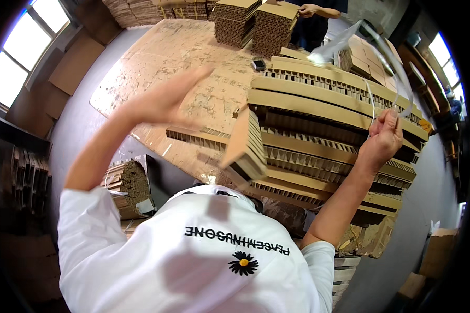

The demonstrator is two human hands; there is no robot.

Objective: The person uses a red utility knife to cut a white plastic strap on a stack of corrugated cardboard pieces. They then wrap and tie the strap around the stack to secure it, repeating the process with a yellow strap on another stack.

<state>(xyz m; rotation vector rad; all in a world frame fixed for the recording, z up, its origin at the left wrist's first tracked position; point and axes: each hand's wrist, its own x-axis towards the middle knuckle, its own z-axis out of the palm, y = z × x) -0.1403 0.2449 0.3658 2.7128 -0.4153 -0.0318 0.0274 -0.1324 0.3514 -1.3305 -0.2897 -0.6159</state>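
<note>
My left hand (169, 99) is raised over the left part of the table, blurred by motion, its thumb and fingers apart with nothing between them. My right hand (385, 134) is closed in a pinch on a thin white plastic strap (372, 101), which loops up and away toward the far right. Beneath both arms lie long honeycomb cardboard strips (318, 107), stacked in rows across the table. A short block of cardboard pieces (245, 143) stands tilted at their left end, slightly blurred; neither hand touches it.
The wooden table (151, 57) has a scuffed top. Two tall cardboard stacks (236, 26) stand at its far side, where another person's hand (309, 10) rests near one. A small dark device (258, 64) lies nearby. A strapped cardboard bundle (128, 185) sits below the table's left edge.
</note>
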